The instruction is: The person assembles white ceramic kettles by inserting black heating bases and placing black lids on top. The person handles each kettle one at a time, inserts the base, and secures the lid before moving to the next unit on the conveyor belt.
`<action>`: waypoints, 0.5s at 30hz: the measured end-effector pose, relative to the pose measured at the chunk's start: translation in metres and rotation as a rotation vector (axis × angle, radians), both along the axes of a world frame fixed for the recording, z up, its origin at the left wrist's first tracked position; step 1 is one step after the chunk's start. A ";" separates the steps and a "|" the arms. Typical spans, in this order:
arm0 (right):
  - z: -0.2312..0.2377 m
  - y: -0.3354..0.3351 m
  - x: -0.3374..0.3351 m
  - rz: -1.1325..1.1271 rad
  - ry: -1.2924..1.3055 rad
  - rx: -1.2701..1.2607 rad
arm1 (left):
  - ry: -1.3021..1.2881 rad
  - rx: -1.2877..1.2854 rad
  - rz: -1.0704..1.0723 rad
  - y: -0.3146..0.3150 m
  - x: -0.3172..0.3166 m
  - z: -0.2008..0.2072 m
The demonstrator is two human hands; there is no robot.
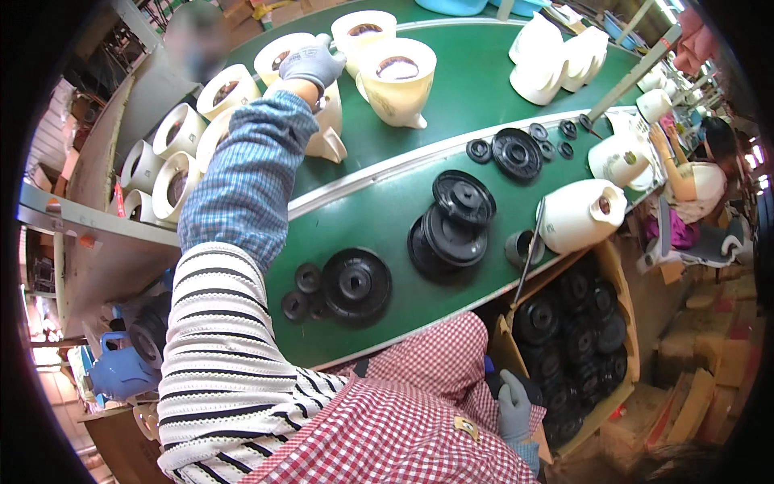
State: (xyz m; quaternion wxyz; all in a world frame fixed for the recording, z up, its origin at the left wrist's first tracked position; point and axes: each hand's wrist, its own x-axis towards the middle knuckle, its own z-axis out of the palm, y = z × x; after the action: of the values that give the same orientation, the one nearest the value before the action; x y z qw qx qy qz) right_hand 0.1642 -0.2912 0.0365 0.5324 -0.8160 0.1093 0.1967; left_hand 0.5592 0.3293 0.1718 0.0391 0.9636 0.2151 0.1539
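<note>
My left hand (pixel 313 64), in a grey glove, reaches across to the far belt among cream jug-shaped bodies. Its fingers are curled beside a jug (pixel 364 31); what they grip is hidden. Under my left wrist stands another jug (pixel 329 129) with its spout toward me. A larger patterned jug (pixel 397 85) stands just to the right. Low at my right side, my right hand (pixel 513 407), also gloved in grey, is partly closed beside a dark rounded part. Its grip cannot be made out. Close by is a cardboard box (pixel 631 323) of black round parts (pixel 580 343).
On the near green surface lie black discs (pixel 355 284), a disc stack (pixel 455 230) and small black rings (pixel 295 306). A cream jug (pixel 582 216) lies at the right by a thin dark rod (pixel 528 262). A metal rail (pixel 387 172) divides the surfaces. Another person (pixel 701 181) sits at far right.
</note>
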 end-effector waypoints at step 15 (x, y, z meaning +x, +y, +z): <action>-0.059 -0.024 0.015 0.047 0.302 0.414 | 0.207 -0.163 0.103 0.004 0.123 -0.034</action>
State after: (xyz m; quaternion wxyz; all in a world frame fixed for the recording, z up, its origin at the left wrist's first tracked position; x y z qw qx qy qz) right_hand 0.1793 -0.3152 -0.0223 0.6610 -0.6534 0.1262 0.3469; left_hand 0.6826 0.3336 0.1374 0.0869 0.9557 0.2788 0.0376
